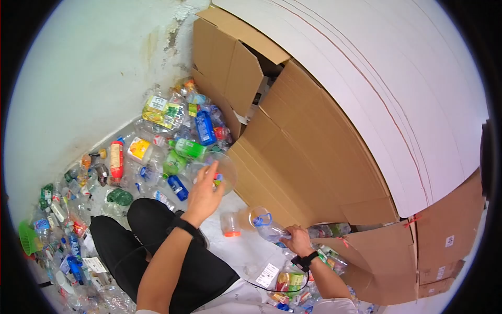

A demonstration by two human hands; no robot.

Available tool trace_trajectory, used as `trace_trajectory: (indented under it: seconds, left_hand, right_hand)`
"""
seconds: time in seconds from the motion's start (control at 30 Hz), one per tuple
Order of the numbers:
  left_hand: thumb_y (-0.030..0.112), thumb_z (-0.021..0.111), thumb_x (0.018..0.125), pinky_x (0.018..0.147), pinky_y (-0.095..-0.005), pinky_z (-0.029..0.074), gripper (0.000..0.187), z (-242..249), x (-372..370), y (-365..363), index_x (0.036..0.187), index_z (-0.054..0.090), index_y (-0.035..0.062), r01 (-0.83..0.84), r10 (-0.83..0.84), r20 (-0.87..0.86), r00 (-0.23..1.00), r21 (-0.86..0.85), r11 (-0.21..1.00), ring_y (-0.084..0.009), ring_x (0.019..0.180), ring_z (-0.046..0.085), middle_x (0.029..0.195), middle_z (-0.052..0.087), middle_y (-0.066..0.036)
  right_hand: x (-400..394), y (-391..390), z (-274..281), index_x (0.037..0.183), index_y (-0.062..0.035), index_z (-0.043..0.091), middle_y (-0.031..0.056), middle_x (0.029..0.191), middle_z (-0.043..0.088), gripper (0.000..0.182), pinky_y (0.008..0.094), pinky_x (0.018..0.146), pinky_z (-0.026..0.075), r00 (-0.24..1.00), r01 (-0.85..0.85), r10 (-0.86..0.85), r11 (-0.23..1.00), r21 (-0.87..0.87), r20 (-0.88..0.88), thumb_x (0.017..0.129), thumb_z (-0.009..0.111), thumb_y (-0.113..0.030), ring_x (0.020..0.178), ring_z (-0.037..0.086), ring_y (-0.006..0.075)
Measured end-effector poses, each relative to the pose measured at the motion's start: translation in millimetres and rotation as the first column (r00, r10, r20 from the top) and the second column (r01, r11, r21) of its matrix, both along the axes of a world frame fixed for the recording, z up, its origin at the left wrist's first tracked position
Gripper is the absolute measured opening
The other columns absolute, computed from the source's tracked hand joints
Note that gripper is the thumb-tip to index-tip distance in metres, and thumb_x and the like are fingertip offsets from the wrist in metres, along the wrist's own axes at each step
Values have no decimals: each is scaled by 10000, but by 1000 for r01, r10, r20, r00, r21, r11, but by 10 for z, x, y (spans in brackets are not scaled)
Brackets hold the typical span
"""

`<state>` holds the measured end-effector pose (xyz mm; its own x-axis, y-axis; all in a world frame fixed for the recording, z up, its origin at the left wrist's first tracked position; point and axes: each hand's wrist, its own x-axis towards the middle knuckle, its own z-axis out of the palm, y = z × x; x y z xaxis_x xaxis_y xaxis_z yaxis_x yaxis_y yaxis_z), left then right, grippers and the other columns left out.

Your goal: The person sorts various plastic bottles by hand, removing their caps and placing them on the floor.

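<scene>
My left hand [205,196] is at the middle, its fingers curved against a clear round plastic tub [228,168]; the tub's see-through wall makes the exact grip hard to read. To the right, my right hand [299,240] is closed around one end of a clear plastic bottle [271,231]. A blue ring-shaped piece [262,220] shows at the bottle's far end. Between my hands, a clear jar with an orange-red lid [230,225] rests on the floor. Close to my left hand lie a dark blue bottle [178,187] and a green-labelled bottle [189,148].
Plastic bottles [117,159] are heaped along the wall and to the left of my legs [172,246]. A big cardboard box [308,141] stands at the right under a white panel [376,78]. More bottles [290,282] lie beneath my right arm. A green basket [30,238] is far left.
</scene>
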<state>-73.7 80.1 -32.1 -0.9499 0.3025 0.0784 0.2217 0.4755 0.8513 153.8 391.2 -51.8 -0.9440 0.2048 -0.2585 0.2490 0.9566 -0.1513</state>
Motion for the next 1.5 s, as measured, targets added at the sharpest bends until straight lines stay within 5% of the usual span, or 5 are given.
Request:
trace_trajectory:
  seconds: [0.27,0.5,1.13,1.2,1.5]
  left_hand:
    - [206,598,962,813,-428,523,533,103,330,-180,1462,450,95,-99,82,167,983,96,990,-314,826,664,1221,556,-194]
    - [213,601,958,791,-440,522,545,127,422,-215,1463,443,82,-76,47,178,983,160,984,-309,770,655,1239,556,-192]
    - [187,613,943,751,-413,516,513,-24,484,-219,1430,486,83,-96,82,102,991,143,985,-280,735,656,1186,602,-174]
    - [215,584,941,828,-493,513,520,22,481,-229,1416,474,33,-78,54,148,988,163,984,-402,918,641,1187,571,-224]
    - [225,568,946,842,-492,515,514,32,489,-232,1411,478,26,-68,42,160,986,162,984,-410,940,643,1205,569,-222]
  right_hand:
    - [-9,422,-323,974,-135,768,109,987,710,326,468,874,459,992,12,-35,982,187,119,706,824,-310,1013,623,324]
    - [-138,567,-418,935,-132,769,127,989,709,273,479,890,453,977,-58,-12,945,321,212,692,758,-257,1018,637,337]
    - [-965,329,-588,933,-156,797,88,1019,743,195,437,913,414,871,-401,115,729,554,478,817,644,-192,1074,641,279]
    - [-980,326,-610,941,-161,798,85,1021,743,199,435,914,411,861,-426,129,712,559,492,830,637,-195,1077,639,277]
    - [-1030,224,-671,935,-148,792,98,1017,736,209,439,919,412,853,-472,171,656,589,493,814,637,-219,1063,633,279]
